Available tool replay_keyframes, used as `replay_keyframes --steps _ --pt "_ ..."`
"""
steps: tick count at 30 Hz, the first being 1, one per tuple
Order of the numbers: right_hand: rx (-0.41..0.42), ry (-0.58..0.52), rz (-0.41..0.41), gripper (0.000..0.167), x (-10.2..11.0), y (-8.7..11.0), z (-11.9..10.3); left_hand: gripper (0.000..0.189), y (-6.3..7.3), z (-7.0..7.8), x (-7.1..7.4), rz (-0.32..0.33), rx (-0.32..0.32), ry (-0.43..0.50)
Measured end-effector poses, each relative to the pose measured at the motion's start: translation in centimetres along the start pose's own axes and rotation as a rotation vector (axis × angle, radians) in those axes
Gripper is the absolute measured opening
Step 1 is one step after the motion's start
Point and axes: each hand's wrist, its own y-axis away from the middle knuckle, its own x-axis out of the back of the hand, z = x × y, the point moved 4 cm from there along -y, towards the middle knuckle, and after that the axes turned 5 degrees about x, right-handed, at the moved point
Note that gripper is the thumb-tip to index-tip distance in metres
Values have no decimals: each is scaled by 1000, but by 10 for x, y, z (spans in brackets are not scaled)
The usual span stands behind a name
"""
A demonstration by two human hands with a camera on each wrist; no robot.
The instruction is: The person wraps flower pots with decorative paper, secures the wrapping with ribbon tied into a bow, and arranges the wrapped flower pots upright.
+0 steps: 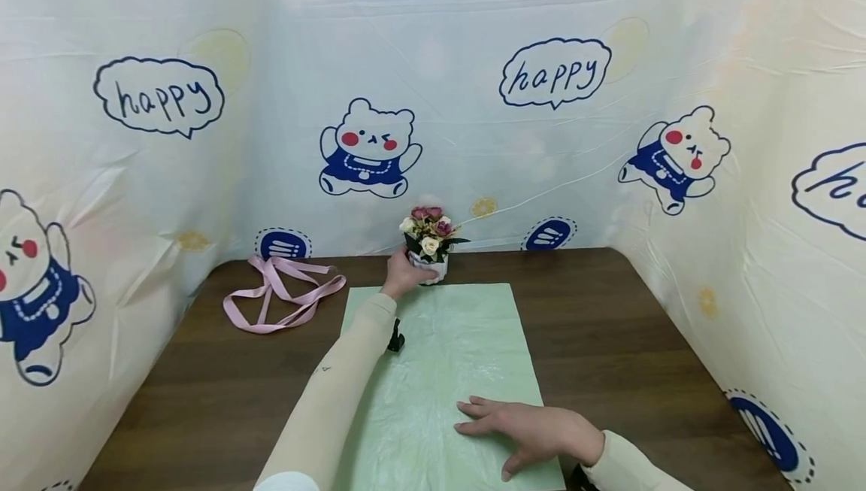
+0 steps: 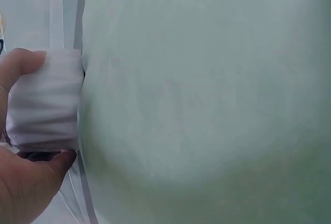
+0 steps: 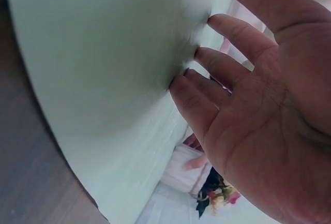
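At the far end of the table, my left hand [image 1: 404, 274] grips a small white flower pot [image 1: 438, 271] holding pink and cream flowers [image 1: 431, 231]. In the left wrist view the thumb and fingers wrap the pot's pale, ridged side [image 2: 46, 102], beside the green sheet. My right hand [image 1: 528, 431] lies with its fingers spread over the near right part of a light green sheet [image 1: 446, 356]. Seen from the right wrist, its fingertips [image 3: 178, 81] are down at the sheet's surface, and nothing is in the palm.
A loosely looped pink ribbon [image 1: 284, 295] lies at the back left of the brown wooden table [image 1: 609, 340]. A small black object [image 1: 396, 337] shows beside the left forearm. Printed cloth [image 1: 460, 137] with bears and lettering hangs behind and at both sides.
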Motion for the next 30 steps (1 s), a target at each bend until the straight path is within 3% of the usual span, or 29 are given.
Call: replay_keyframes --steps 8,17,25,30 --pt "12 18 20 89 -2 -1 -2 78 7 8 4 22 -17 17" --pt "15 51 43 91 1 0 -5 74 8 33 8 2 -141 26" --pt "1 20 33 90 1 -1 -4 78 24 48 13 -13 -153 6" --pt "-3 22 33 89 2 -1 -4 75 36 58 20 -23 -200 13"
